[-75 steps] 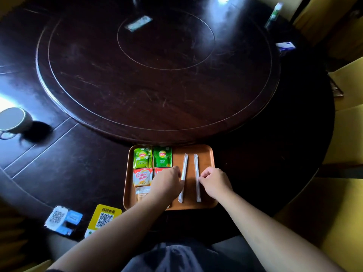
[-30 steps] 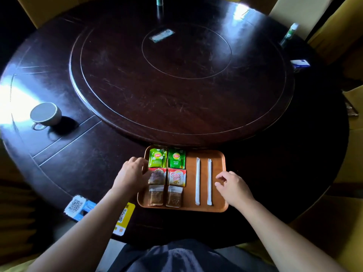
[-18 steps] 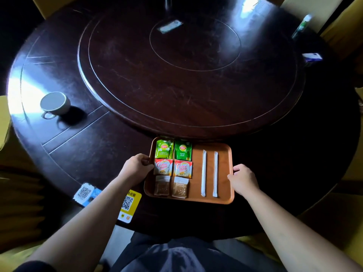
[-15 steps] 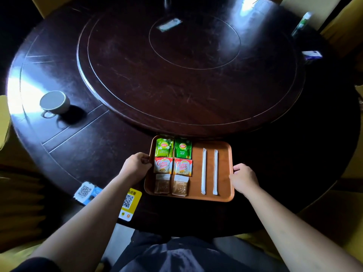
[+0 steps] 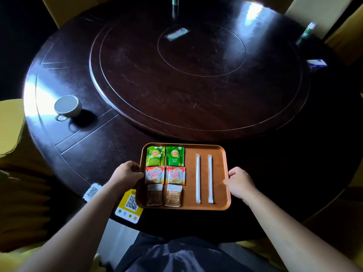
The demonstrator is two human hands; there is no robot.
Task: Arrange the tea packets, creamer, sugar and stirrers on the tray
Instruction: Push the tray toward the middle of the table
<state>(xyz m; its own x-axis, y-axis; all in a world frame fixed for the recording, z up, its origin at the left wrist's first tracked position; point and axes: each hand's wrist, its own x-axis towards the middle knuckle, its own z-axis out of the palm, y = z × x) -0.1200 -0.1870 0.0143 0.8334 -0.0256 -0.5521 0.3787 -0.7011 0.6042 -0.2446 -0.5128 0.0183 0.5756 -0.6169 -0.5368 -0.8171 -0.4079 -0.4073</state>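
Note:
An orange-brown tray [image 5: 220,207] sits at the table's near edge. On its left half lie two green tea packets [image 5: 165,156], two red-and-white creamer packets [image 5: 165,175] below them, and two brown sugar packets [image 5: 164,195] nearest me. Two white wrapped stirrers [image 5: 203,178] lie side by side, lengthwise, on the right half. My left hand [image 5: 125,174] grips the tray's left rim. My right hand [image 5: 238,182] grips its right rim.
A raised round turntable [image 5: 196,75] fills the dark table's middle, close behind the tray. A white cup [image 5: 67,107] stands at the left. A yellow QR card [image 5: 129,209] and a white one [image 5: 92,191] lie left of the tray. Small items rest at the far right edge.
Both hands left the stirrers and packets and went to the tray's side rims, where they now hold it. The view has shifted a little.

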